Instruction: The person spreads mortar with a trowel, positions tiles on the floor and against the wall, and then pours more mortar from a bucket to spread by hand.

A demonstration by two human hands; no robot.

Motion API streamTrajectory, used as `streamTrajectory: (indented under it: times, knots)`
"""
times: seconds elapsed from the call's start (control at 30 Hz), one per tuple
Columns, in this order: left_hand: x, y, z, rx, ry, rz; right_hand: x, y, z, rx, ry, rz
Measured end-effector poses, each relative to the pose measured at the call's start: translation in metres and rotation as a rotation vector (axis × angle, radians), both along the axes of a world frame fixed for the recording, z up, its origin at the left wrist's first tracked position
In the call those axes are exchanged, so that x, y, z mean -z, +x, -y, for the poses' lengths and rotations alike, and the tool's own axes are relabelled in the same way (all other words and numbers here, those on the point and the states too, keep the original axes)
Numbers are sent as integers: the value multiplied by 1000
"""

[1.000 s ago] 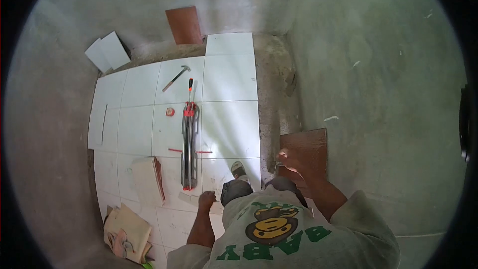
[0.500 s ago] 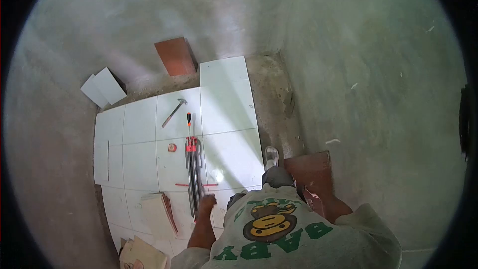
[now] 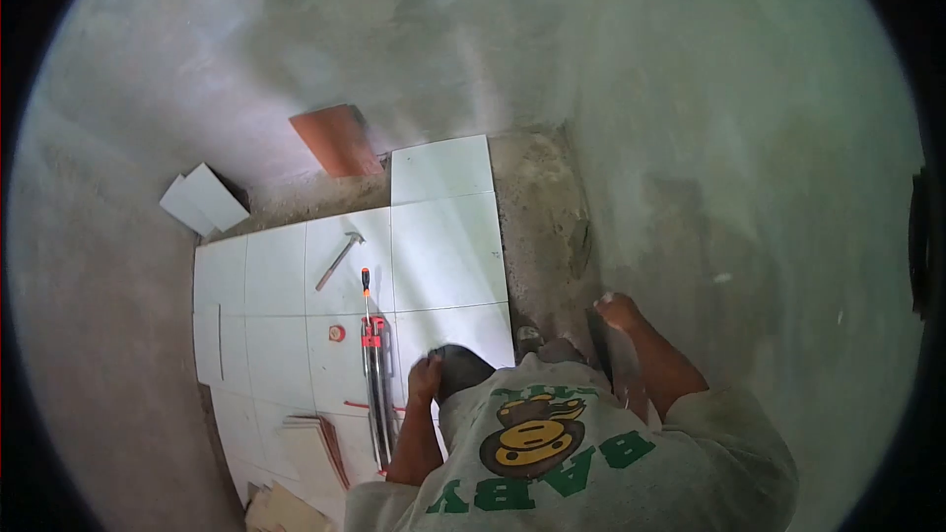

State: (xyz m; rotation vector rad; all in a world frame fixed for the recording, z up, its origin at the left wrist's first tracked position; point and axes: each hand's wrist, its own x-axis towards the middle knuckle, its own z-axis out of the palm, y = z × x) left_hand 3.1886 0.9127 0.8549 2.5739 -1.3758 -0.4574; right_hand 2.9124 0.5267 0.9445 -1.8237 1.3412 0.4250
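My right hand (image 3: 618, 310) grips the top edge of a tile (image 3: 600, 343), which stands almost edge-on beside my right leg. Its lower part disappears behind my body. My left hand (image 3: 426, 376) is at my bent left knee (image 3: 463, 366), its fingers curled in, with nothing visible in them. To the left of that hand, a red and black tile cutter (image 3: 374, 389) lies on the white floor tiles (image 3: 445, 246), its orange-tipped handle (image 3: 366, 281) pointing away from me. A hammer (image 3: 340, 261) and a small red tape measure (image 3: 336, 333) lie farther left.
A brown-backed tile (image 3: 335, 143) leans on the far wall. Two white tiles (image 3: 204, 199) lean in the left corner. Stacked tiles (image 3: 313, 451) and cardboard (image 3: 286, 509) lie near my left side. Bare rough floor (image 3: 540, 227) runs along the right wall.
My right hand has risen, turning the tile from its brown face to nearly edge-on. The left hand has moved from beside the tile cutter to my knee. My view has shifted slightly.
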Motion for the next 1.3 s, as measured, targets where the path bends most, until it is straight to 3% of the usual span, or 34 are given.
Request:
streamTrajectory:
  times: [0.07,0.13,0.17,0.2,0.27,0.33,0.37,0.4,0.47,0.5,0.53,0.57,0.6,0.67,0.73,0.77,0.8,0.83,0.87,0.93,1.03,1.1,1.3]
  knots:
    - [-87,-1,80,-793,-537,-1097,7,6,49,13,-70,2]
    - [-111,5,119,-655,-526,-915,2,24,75,55,-122,11]
    - [-89,11,123,-595,-497,-885,-28,34,78,116,-112,-22]
    - [-97,11,132,-662,-365,-936,-41,47,80,173,-100,-53]
    - [-49,17,121,-532,-269,-949,36,36,99,-3,-144,-124]
    - [-90,22,144,-445,-341,-722,-23,77,68,38,-35,-232]
    - [-88,32,154,-466,-329,-834,20,71,63,46,17,-221]
    - [-89,43,164,-494,-339,-833,28,81,58,38,265,-323]
    - [-92,77,194,-502,-229,-886,44,87,37,-45,294,-139]
    - [-94,100,210,-369,-252,-758,56,90,29,-156,266,-101]
    - [-89,120,221,-446,-284,-753,71,91,22,-264,230,-61]
    - [-78,143,232,-387,-200,-723,-4,130,22,-91,427,313]
    - [-72,167,242,-317,-106,-695,7,145,38,-199,428,183]
    - [-83,209,256,-391,-177,-633,5,187,66,-338,418,55]
    - [-94,252,264,-536,-95,-697,-26,240,89,-490,271,-298]
    - [-85,274,266,-553,-107,-692,15,229,110,-411,298,-220]
    - [-65,293,264,-528,-147,-652,10,246,121,-422,295,-224]
    - [-53,305,262,-498,-181,-617,-17,272,125,-457,203,-151]
    - [-77,319,265,-602,-84,-620,-39,294,126,-485,111,-78]
    - [-82,338,265,-646,-121,-569,-60,326,118,-380,192,-105]
    - [-89,351,271,-706,-189,-592,-66,353,121,-582,122,-169]
    - [-86,344,276,-744,-162,-625,-50,356,130,-873,362,2]
    - [-92,304,296,-727,-54,-762,-46,379,190,-912,434,91]
